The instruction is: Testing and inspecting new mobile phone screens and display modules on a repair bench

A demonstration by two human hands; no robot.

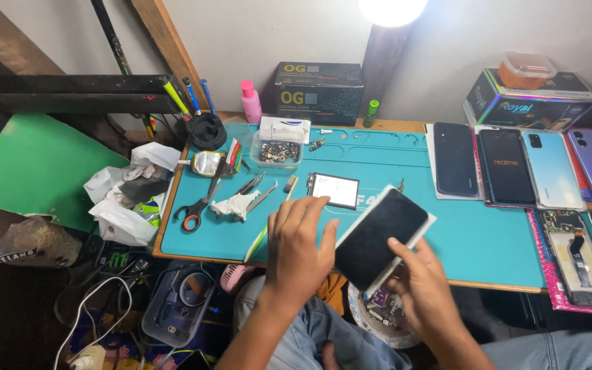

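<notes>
- Holding a dark phone screen panel [380, 236] above the near edge of the surface [447, 240], long axis tilting from lower left to upper right.
- Grasping the lower right edge with the right hand [423, 288], fingers curling over the glass.
- Pressing the left hand [299, 250] against the left long side, fingers bent, not closing around.
- Leaving free room on the teal mat behind; keeping scissors [199, 202], tweezers [260, 199] and a small board [335, 189] to the left, four phones [525, 168] well apart on the right.
</notes>
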